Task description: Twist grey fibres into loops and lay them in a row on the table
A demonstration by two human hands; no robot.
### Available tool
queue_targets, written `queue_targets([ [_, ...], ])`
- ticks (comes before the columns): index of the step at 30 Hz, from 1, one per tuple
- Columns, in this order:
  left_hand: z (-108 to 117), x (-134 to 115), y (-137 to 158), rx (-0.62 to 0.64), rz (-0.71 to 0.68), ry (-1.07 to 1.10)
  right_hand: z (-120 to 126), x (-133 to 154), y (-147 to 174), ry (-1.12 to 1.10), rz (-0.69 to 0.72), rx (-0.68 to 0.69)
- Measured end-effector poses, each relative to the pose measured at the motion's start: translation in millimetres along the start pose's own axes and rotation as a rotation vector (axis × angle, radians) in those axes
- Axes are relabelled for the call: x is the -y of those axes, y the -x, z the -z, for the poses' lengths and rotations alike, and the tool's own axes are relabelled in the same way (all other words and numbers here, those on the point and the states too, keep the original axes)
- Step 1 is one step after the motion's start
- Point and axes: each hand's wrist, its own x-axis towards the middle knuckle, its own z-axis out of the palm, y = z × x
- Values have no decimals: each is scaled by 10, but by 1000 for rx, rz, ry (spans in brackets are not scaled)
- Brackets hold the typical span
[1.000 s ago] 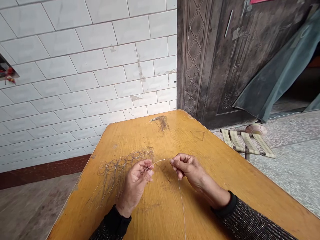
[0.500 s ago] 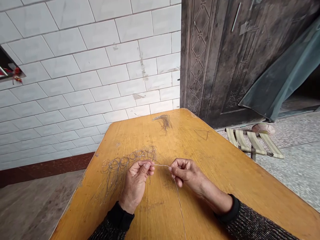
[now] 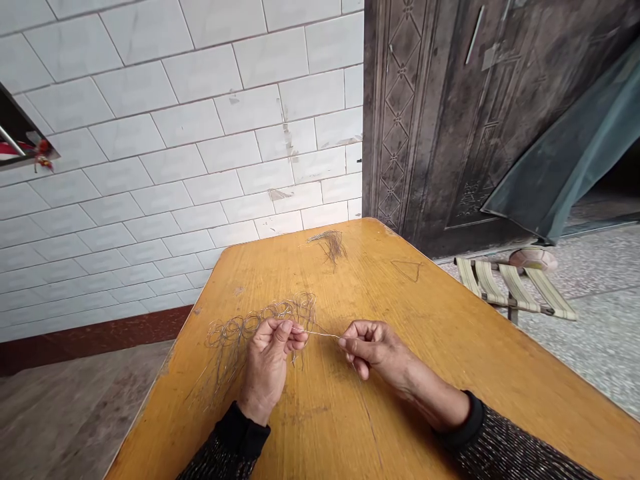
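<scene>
Head | wire (image 3: 320,333) taut between left hand (image 3: 270,357), right hand (image 3: 373,347) grips

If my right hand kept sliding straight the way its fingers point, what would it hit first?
Probably the left hand. The right hand points leftward along the thin wire pinched between both, so it would meet the left fingers before the looped wire pile. Depth looks about level.

Your thin silvery wire strand (image 3: 320,333), taut and level above the tabletop, beside those looped wire pieces (image 3: 250,330).
</scene>
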Motion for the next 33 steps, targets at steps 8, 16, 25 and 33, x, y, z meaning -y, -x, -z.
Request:
queue_targets([
  [8, 3, 20, 20, 41, -21, -105, -3, -9, -24, -32, -2, -35],
  [16, 20, 44, 46, 59, -103, -218, -3, 12, -24, -35, 6, -64],
  [25, 1, -6, 20, -42, -64, -118, -43, 41, 15, -4, 21, -23],
  [33, 57, -51, -69, -158, -64, -70, 58, 72, -43, 97, 125, -147],
])
